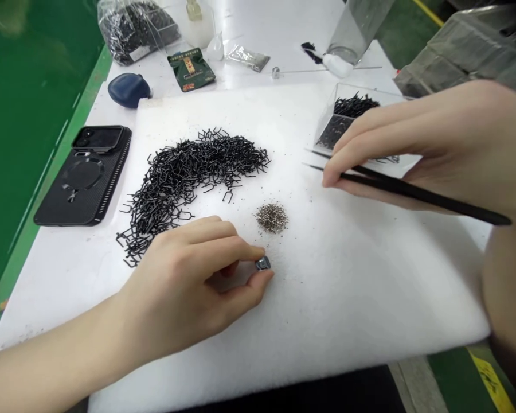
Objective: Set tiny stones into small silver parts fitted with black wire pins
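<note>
Two things are being held over a white foam pad on the tabletop: the left hand is pinching a small metal piece between thumb and fingers, and the right hand is gripping black tweezers, their tips slightly apart, near a clear plastic box of black wire pieces. A curved heap of bent black wire pieces is lying just beside the left hand, and a small pile of grey grit is sitting near the metal piece.

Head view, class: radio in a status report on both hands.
Left hand pinching small metal part. Right hand holding black tweezers. Bent black wire pile beside left hand.
</note>
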The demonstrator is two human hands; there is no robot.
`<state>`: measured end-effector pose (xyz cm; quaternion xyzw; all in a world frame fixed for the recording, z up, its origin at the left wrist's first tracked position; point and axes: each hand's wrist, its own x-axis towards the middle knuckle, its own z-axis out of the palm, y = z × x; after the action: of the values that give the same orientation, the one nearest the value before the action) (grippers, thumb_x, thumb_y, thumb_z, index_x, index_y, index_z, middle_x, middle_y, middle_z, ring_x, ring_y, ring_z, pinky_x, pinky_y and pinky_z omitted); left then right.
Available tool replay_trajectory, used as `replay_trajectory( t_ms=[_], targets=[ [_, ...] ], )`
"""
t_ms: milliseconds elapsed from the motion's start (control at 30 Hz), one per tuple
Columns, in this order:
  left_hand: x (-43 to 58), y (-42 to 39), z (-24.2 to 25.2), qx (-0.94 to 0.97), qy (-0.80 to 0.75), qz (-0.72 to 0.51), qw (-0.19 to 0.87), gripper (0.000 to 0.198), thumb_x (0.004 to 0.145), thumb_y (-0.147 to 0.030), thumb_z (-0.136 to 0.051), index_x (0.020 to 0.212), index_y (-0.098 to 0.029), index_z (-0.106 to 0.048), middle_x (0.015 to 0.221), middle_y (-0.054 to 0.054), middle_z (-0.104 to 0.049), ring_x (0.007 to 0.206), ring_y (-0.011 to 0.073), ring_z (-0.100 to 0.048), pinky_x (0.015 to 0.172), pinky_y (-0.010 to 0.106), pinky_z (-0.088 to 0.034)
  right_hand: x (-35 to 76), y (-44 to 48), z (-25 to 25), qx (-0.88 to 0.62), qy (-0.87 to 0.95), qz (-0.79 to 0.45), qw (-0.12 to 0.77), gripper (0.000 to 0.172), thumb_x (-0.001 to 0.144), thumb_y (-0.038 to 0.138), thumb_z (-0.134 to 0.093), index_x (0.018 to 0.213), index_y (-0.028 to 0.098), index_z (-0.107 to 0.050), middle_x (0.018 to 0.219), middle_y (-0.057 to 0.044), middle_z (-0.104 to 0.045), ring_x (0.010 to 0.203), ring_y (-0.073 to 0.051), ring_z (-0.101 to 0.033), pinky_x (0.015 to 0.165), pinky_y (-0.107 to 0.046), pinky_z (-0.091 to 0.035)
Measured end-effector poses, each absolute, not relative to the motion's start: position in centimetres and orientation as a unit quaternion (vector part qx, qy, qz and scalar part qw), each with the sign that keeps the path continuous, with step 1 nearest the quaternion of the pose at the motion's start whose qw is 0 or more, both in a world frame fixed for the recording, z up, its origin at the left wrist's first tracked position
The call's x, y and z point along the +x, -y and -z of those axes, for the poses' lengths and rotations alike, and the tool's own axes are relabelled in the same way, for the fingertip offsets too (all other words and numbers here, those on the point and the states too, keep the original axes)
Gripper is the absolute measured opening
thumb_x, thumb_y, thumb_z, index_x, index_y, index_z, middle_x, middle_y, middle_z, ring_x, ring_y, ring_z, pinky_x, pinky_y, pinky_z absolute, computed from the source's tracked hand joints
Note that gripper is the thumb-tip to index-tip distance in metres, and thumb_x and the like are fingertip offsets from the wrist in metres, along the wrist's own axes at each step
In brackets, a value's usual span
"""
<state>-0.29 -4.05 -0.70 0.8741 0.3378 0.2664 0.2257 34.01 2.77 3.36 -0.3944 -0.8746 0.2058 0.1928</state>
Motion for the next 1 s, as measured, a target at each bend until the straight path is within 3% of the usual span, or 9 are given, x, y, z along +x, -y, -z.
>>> replay_trajectory(
  t_ms=[67,133,300,467,633,800,1000],
  targets=[
    [-0.3,4.0,0.9,0.874,-0.337,-0.269,0.225,0.014,0.105,-0.014,-0.075,0.101,-0.017,-0.088,0.072,-0.003,-0.071,0.064,0.0104,-0.062,0.058,0.023,-0.046,34.7,-2.7,-3.5,-0.356,0.904,-0.172,0.166,0.036,0.104,0.019,-0.067,0.110,0.039,-0.097,0.099,0.002,-0.093,0.070,-0.022,-0.077,0.057,-0.041,-0.050],
    [-0.4,3.9,1.0,0.871,-0.335,-0.281,0.225,0.015,0.105,-0.014,-0.074,0.101,-0.019,-0.087,0.072,-0.004,-0.071,0.064,0.0110,-0.063,0.059,0.023,-0.047,35.4,-2.4,-3.3,-0.342,0.919,-0.135,0.144,0.041,0.104,0.016,-0.067,0.118,0.039,-0.098,0.096,0.003,-0.094,0.059,-0.020,-0.075,0.050,-0.038,-0.048],
    [-0.4,3.9,1.1,0.869,-0.344,-0.266,0.236,0.015,0.104,-0.013,-0.075,0.102,-0.021,-0.088,0.072,-0.003,-0.072,0.063,0.0118,-0.064,0.057,0.024,-0.047,34.9,-1.9,-3.0,-0.348,0.915,-0.173,0.108,0.058,0.097,0.004,-0.061,0.127,0.036,-0.098,0.123,-0.001,-0.097,0.091,-0.030,-0.091,0.076,-0.042,-0.070],
    [-0.3,3.9,1.7,0.863,-0.332,-0.297,0.240,0.014,0.105,-0.014,-0.076,0.101,-0.020,-0.088,0.072,-0.003,-0.072,0.062,0.0121,-0.065,0.057,0.025,-0.048,32.9,-1.5,-3.5,-0.368,0.906,-0.118,0.173,0.036,0.104,0.014,-0.067,0.118,0.030,-0.095,0.120,-0.005,-0.096,0.091,-0.028,-0.087,0.082,-0.045,-0.067],
    [-0.1,3.9,2.3,0.859,-0.316,-0.325,0.240,0.012,0.102,-0.015,-0.078,0.095,-0.017,-0.088,0.071,-0.003,-0.071,0.060,0.0113,-0.062,0.057,0.025,-0.046,30.7,0.0,-4.2,-0.377,0.861,-0.174,0.292,0.023,0.113,0.020,-0.075,0.117,0.037,-0.090,0.120,0.000,-0.092,0.100,-0.025,-0.083,0.079,-0.042,-0.058],
    [0.2,3.9,2.6,0.861,-0.320,-0.317,0.239,0.011,0.099,-0.016,-0.080,0.090,-0.016,-0.087,0.073,-0.001,-0.072,0.060,0.0133,-0.063,0.057,0.027,-0.049,27.9,-1.2,-4.6,-0.296,0.907,-0.201,0.221,0.025,0.115,0.023,-0.074,0.127,0.033,-0.094,0.116,-0.003,-0.091,0.090,-0.022,-0.084,0.070,-0.037,-0.061],
    [0.5,3.7,3.7,0.861,-0.322,-0.319,0.232,0.007,0.096,-0.022,-0.085,0.091,-0.017,-0.087,0.072,-0.001,-0.070,0.062,0.0175,-0.063,0.059,0.032,-0.050,24.0,-5.3,-2.7,-0.262,0.937,-0.176,0.150,0.029,0.114,0.026,-0.069,0.120,0.026,-0.098,0.116,-0.011,-0.090,0.095,-0.026,-0.083,0.085,-0.041,-0.064]
  ],
)
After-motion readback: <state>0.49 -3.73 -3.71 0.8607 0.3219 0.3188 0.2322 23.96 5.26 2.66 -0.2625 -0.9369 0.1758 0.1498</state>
